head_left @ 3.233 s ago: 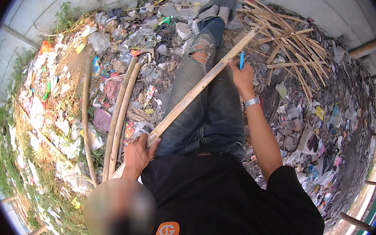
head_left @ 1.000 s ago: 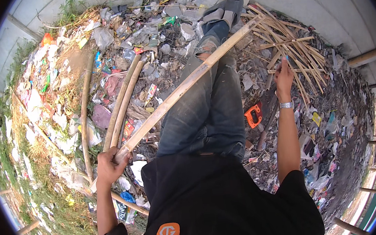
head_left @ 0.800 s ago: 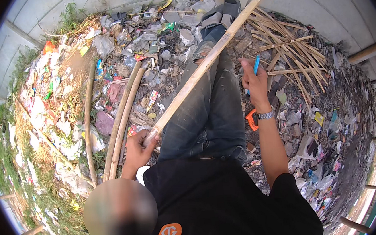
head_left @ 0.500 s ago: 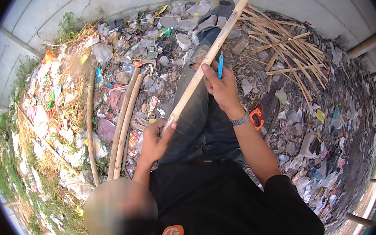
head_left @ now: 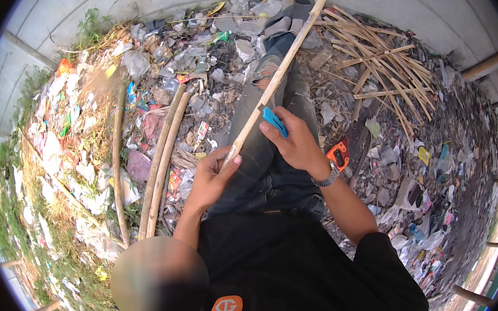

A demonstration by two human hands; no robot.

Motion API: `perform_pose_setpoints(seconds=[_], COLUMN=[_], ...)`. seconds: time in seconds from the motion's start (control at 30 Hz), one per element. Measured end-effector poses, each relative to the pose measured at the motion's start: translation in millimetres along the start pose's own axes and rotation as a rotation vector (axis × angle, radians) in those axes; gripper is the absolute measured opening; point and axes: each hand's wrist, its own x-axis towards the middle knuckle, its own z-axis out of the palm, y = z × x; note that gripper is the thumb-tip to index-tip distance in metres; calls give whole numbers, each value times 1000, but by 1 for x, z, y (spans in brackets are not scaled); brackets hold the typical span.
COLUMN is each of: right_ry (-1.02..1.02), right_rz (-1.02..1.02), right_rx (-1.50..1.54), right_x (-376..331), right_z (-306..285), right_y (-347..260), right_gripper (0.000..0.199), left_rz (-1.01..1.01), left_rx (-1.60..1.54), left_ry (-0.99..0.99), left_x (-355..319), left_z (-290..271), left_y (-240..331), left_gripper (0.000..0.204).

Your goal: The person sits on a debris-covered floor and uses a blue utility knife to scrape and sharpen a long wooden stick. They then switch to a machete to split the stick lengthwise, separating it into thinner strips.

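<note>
A long, pale wooden strip [head_left: 284, 65] slants from my lap up to the far wall, across my outstretched legs. Its near end is gripped in my left hand [head_left: 210, 176], with the thumb pressed along it. My right hand [head_left: 295, 138] is closed around a blue utility knife [head_left: 274, 122]. The knife's tip meets the strip, or comes very close to it, a short way beyond my left hand. Whether the blade cuts into the wood cannot be made out.
Loose wooden strips [head_left: 380, 64] lie piled at the far right. An orange-handled saw [head_left: 338, 155] rests right of my legs. Bamboo poles [head_left: 163, 157] lie on the left. Litter [head_left: 193, 59] covers the ground up to a grey wall [head_left: 158, 0].
My right hand has come off the strip's middle and moved nearer, turning the knife from pointing away to pointing at the strip. My left hand keeps its hold.
</note>
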Motion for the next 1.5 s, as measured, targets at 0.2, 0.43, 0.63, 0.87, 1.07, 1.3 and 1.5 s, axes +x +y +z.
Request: perform_pose_setpoints(seconds=[0.2,0.43,0.63,0.87,1.07,1.3,1.5], right_ry=[-218,-210,54,378,-83,-279,-251], right_rz=[54,-47,15,236,32,-51,-13], right_rx=[-468,-567,-515,-442,-420,-472,-454], right_x=[-23,-7,35,54,4,-23,-12], right_z=[20,13,-16,-143,-42,16,13], right_y=[-17,-5,20,99,25,-9,7], right_gripper=[48,55,63,69,60,56,59], left_rz=[206,151,171,133,-5,53,186], left_rx=[135,299,470,383,339,339,356], left_ry=[89,142,166,24,97,119,118], left_x=[10,9,0,-57,-16,0,-4], left_z=[5,6,-10,-44,-24,-10,-7], left_y=[-3,8,18,-22,-21,-3,-13], left_gripper=[38,39,39,39,37,36,36])
